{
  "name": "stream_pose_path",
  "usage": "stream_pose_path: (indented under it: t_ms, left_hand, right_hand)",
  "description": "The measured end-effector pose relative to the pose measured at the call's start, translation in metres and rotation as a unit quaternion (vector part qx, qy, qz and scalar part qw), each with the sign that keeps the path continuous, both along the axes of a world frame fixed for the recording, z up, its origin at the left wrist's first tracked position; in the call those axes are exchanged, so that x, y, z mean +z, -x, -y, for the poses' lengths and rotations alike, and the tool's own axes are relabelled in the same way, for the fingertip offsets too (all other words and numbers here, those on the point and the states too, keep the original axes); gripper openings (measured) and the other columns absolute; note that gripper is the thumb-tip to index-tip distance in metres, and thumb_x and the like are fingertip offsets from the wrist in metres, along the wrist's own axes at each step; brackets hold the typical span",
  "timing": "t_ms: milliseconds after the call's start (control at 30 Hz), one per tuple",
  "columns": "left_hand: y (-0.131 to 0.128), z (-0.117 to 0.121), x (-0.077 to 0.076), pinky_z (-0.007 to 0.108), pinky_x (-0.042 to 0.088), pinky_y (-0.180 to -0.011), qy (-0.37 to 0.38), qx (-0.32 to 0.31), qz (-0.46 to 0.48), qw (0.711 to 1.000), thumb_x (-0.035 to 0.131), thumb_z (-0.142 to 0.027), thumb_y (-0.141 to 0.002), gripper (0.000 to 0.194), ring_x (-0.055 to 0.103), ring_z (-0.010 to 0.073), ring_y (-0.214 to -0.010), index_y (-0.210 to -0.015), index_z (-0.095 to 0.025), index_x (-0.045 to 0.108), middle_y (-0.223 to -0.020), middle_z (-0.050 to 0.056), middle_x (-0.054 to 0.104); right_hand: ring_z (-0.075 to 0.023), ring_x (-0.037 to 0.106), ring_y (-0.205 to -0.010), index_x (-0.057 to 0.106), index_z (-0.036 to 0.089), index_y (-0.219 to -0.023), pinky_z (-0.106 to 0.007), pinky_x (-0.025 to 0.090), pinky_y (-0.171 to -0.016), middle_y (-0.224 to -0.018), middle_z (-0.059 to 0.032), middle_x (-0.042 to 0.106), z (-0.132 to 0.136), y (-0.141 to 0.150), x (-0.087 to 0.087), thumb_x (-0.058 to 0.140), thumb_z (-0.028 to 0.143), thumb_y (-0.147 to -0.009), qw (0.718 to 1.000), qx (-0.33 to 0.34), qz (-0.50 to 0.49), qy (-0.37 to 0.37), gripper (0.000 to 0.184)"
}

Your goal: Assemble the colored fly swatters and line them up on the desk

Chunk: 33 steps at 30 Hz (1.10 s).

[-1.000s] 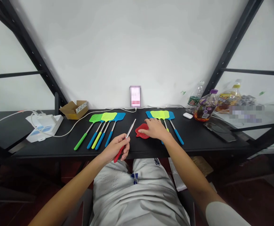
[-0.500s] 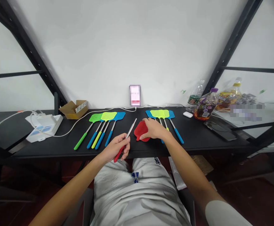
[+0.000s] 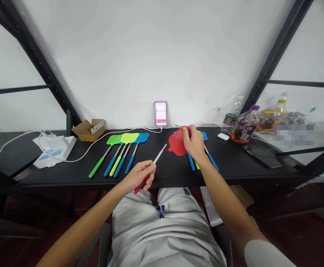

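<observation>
My left hand [image 3: 141, 176] is closed around a fly swatter handle [image 3: 160, 153] with a red grip and a bare metal rod, its tip pointing up and to the right. In my right hand [image 3: 195, 144], a red perforated fly swatter head [image 3: 176, 144] is pinched at its far edge, raised off the table. The head's short socket points left, near the rod's tip but apart from it. Behind and under my right hand lie several swatters, among them one with a blue handle [image 3: 212, 158], partly hidden.
On the left lie several assembled swatters, including a green one [image 3: 96, 167]. A cardboard box [image 3: 88, 131], a white power strip [image 3: 56, 151] and cables sit beyond. A phone [image 3: 161, 113] leans on the wall. Bottles [image 3: 244, 126], a white case [image 3: 223, 136] and a dark phone [image 3: 262, 155] stand right.
My right hand has lifted the red head off the table, moving it up and to the right and tilting it. My left hand, with the rod, has barely shifted.
</observation>
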State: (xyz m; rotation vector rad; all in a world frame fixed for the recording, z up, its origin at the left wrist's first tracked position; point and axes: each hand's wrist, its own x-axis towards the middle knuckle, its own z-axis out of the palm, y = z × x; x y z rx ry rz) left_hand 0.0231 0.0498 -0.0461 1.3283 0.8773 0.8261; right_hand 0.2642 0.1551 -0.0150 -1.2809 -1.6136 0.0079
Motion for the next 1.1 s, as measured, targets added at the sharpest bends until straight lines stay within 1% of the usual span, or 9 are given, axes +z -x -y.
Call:
stream_pose_path:
  t_ms: [100, 200, 300, 400, 533, 733, 833, 967, 1100]
  left_hand:
    - [0.0010, -0.0008, -0.0008, 0.015, 0.028, -0.028, -0.003, -0.002, -0.020, 1.000, 0.054, -0.047, -0.095, 0.033, 0.042, 0.0066, -0.028, -0.078, -0.020, 0.047, -0.049, -0.009, 0.049]
    - [0.0016, -0.0011, -0.0012, 0.013, 0.025, -0.028, -0.010, -0.011, -0.047, 0.999, 0.055, -0.049, -0.094, 0.034, 0.039, 0.0052, -0.027, -0.080, -0.019, 0.049, -0.047, -0.009, 0.048]
    - [0.0013, -0.0005, -0.0010, 0.013, 0.022, -0.027, -0.018, -0.023, -0.073, 0.997, 0.055, -0.050, -0.094, 0.034, 0.037, 0.0045, -0.027, -0.081, -0.019, 0.050, -0.048, -0.009, 0.049]
    - [0.0009, -0.0001, -0.0012, 0.013, 0.021, -0.027, -0.024, -0.029, -0.092, 0.995, 0.055, -0.051, -0.093, 0.034, 0.037, 0.0045, -0.027, -0.082, -0.019, 0.050, -0.048, -0.009, 0.050]
    - [0.0010, -0.0004, -0.0019, 0.013, 0.022, -0.027, -0.027, -0.031, -0.096, 0.995, 0.054, -0.051, -0.094, 0.034, 0.038, 0.0047, -0.027, -0.083, -0.019, 0.051, -0.048, -0.009, 0.049]
    - [0.0011, -0.0001, -0.0017, 0.013, 0.025, -0.028, -0.022, -0.025, -0.088, 0.996, 0.053, -0.051, -0.094, 0.034, 0.038, 0.0048, -0.029, -0.083, -0.019, 0.050, -0.050, -0.009, 0.050]
    - [0.0006, 0.0006, -0.0006, 0.013, 0.024, -0.027, -0.023, -0.022, -0.092, 0.995, 0.053, -0.052, -0.094, 0.035, 0.037, 0.0046, -0.028, -0.084, -0.019, 0.051, -0.050, -0.008, 0.050]
    - [-0.0013, 0.0020, 0.0009, 0.012, 0.023, -0.027, -0.039, -0.025, -0.106, 0.993, 0.052, -0.051, -0.095, 0.034, 0.036, 0.0043, -0.028, -0.085, -0.018, 0.052, -0.049, -0.009, 0.048]
    - [-0.0033, 0.0042, 0.0026, 0.013, 0.023, -0.028, -0.051, -0.019, -0.121, 0.991, 0.051, -0.052, -0.095, 0.035, 0.034, 0.0046, -0.028, -0.086, -0.018, 0.053, -0.047, -0.010, 0.044]
  right_hand:
    - [-0.0171, 0.047, -0.059, 0.044, 0.023, -0.070, -0.029, 0.031, -0.060, -0.062, -0.0004, 0.053, 0.0010, -0.0025, 0.0029, 0.042, 0.056, -0.097, 0.998, -0.042, -0.044, -0.025, 0.043]
    - [-0.0150, 0.041, -0.056, 0.036, 0.024, -0.063, -0.029, 0.031, -0.059, -0.057, 0.0020, 0.047, 0.0027, -0.0027, 0.0057, 0.047, 0.060, -0.094, 0.996, -0.054, -0.059, -0.038, 0.049]
    - [-0.0144, 0.038, -0.055, 0.035, 0.024, -0.062, -0.029, 0.031, -0.060, -0.056, 0.0025, 0.045, 0.0048, -0.0014, 0.0077, 0.048, 0.058, -0.094, 0.995, -0.058, -0.058, -0.056, 0.049]
    - [-0.0143, 0.038, -0.055, 0.036, 0.024, -0.061, -0.029, 0.031, -0.060, -0.055, 0.0018, 0.046, 0.0062, -0.0006, 0.0084, 0.049, 0.056, -0.095, 0.993, -0.068, -0.056, -0.073, 0.048]
    - [-0.0150, 0.040, -0.055, 0.037, 0.024, -0.062, -0.030, 0.032, -0.061, -0.056, 0.0009, 0.047, 0.0060, -0.0014, 0.0076, 0.047, 0.054, -0.096, 0.992, -0.076, -0.057, -0.082, 0.047]
    - [-0.0148, 0.040, -0.055, 0.035, 0.024, -0.062, -0.029, 0.031, -0.060, -0.056, 0.0015, 0.045, 0.0048, -0.0031, 0.0066, 0.045, 0.053, -0.098, 0.992, -0.072, -0.060, -0.084, 0.047]
    - [-0.0150, 0.041, -0.055, 0.036, 0.024, -0.063, -0.029, 0.031, -0.060, -0.056, 0.0013, 0.046, 0.0044, -0.0028, 0.0063, 0.044, 0.053, -0.098, 0.993, -0.070, -0.055, -0.077, 0.046]
    - [-0.0154, 0.042, -0.055, 0.039, 0.023, -0.063, -0.029, 0.032, -0.060, -0.056, 0.0004, 0.049, 0.0044, -0.0016, 0.0052, 0.043, 0.052, -0.099, 0.993, -0.070, -0.054, -0.076, 0.046]
    - [-0.0155, 0.042, -0.054, 0.038, 0.024, -0.063, -0.029, 0.032, -0.060, -0.056, 0.0003, 0.049, 0.0044, -0.0015, 0.0046, 0.043, 0.052, -0.099, 0.994, -0.070, -0.048, -0.072, 0.046]
